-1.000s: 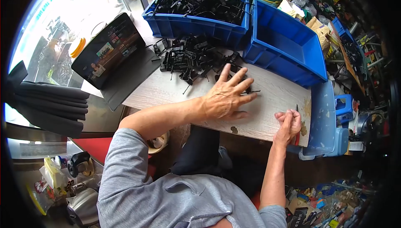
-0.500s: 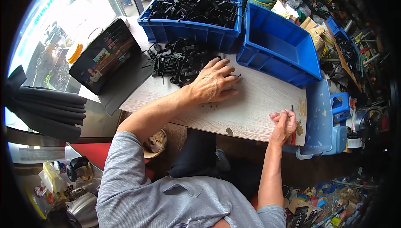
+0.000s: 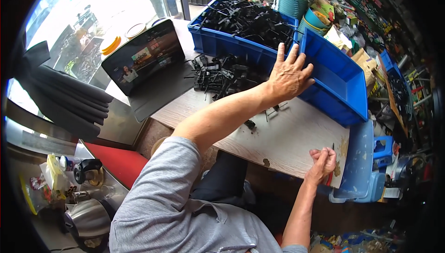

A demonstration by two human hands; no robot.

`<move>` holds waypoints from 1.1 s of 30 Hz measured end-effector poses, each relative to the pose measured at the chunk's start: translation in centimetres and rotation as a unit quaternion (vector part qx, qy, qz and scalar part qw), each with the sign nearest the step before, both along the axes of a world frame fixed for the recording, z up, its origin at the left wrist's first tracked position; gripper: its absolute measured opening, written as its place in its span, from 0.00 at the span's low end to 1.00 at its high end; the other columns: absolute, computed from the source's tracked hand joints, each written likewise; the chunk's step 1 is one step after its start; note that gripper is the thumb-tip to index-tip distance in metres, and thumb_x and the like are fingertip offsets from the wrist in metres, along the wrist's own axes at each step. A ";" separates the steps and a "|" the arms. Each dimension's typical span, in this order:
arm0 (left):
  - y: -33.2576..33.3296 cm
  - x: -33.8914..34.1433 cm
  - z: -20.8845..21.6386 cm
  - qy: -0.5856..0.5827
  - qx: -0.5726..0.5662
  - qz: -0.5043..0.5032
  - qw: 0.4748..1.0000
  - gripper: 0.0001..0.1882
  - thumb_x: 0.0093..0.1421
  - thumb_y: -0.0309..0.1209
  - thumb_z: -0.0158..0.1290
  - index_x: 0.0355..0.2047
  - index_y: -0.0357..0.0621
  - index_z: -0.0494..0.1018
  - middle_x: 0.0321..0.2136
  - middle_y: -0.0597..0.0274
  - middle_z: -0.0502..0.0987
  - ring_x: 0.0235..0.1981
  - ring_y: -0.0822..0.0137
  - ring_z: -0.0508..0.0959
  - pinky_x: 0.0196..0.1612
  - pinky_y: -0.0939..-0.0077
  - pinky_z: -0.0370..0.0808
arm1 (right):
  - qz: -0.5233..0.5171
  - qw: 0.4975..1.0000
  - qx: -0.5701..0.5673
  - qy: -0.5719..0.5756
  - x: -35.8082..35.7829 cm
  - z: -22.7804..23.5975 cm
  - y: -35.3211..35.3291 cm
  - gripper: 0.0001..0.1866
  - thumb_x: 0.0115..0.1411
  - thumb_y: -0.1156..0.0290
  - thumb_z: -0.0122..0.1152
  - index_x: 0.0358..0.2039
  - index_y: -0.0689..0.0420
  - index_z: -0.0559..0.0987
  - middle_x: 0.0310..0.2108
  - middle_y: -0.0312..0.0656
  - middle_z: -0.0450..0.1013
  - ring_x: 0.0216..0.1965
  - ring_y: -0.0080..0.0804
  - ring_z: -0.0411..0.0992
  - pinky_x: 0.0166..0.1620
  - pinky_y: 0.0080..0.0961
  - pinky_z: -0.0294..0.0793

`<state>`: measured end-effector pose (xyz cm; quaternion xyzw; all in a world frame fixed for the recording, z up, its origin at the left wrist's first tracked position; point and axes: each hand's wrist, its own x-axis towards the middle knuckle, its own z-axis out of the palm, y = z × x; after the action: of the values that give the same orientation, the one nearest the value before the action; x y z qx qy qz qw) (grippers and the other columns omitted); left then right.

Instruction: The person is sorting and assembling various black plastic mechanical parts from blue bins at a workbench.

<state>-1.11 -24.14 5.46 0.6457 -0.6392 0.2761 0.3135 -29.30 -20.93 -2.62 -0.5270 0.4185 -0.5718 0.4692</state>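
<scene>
My left hand (image 3: pixel 292 76) is stretched out with its fingers apart at the near edge of the bare-bottomed blue crate (image 3: pixel 331 98), where it meets the full one. I see nothing held in it. A pile of black plastic parts (image 3: pixel 222 74) lies left of that hand on the table. A few loose black parts (image 3: pixel 250 124) are scattered below the hand. At the table's right end my right hand (image 3: pixel 322 164) is closed around a red-handled tool (image 3: pixel 329 179); its thin dark tip sticks out above the fingers, and most of it is hidden.
A second blue crate (image 3: pixel 232 40), heaped with black parts, stands at the back. A tablet (image 3: pixel 146 58) in a dark cover leans at the left. A pale blue tub (image 3: pixel 358 160) borders the pale wooden table (image 3: pixel 296 135) on the right. A metal kettle (image 3: pixel 88 218) is at lower left.
My left hand has moved from the table beside the pile, away and to the right, up to the crates. Loose black parts now show on the table. My right hand keeps its hold; the view has shifted.
</scene>
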 end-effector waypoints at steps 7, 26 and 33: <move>-0.9 0.4 -0.2 0.029 -0.019 0.020 0.999 0.25 0.59 0.54 0.55 0.44 0.46 0.77 0.50 0.48 0.72 0.62 0.40 0.65 0.64 0.24 0.46 | -0.005 1.000 0.002 -0.012 0.3 0.5 0.3 0.05 0.64 0.73 0.55 0.34 0.60 0.71 0.17 0.34 0.64 0.24 0.26 0.71 0.34 0.25 0.75; 16.2 -1.0 0.0 0.113 0.076 -0.050 0.989 0.23 0.54 0.42 0.63 0.50 0.50 0.75 0.57 0.49 0.66 0.66 0.37 0.56 0.65 0.38 0.54 | -0.011 1.000 0.002 -0.002 0.4 0.1 -0.1 0.06 0.65 0.71 0.54 0.33 0.61 0.72 0.17 0.34 0.64 0.23 0.24 0.70 0.34 0.26 0.77; 19.4 -0.1 -4.2 0.025 0.154 -0.046 0.987 0.24 0.55 0.44 0.61 0.51 0.54 0.74 0.60 0.47 0.64 0.68 0.40 0.53 0.64 0.30 0.52 | -0.014 1.000 -0.011 0.001 -0.2 -0.2 -0.2 0.06 0.65 0.72 0.54 0.33 0.61 0.72 0.17 0.34 0.65 0.23 0.25 0.71 0.33 0.25 0.78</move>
<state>-1.24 -4.78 1.30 0.6630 -0.6948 0.1435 0.2390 -29.47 -21.15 -2.85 -0.5269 0.4198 -0.5821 0.4552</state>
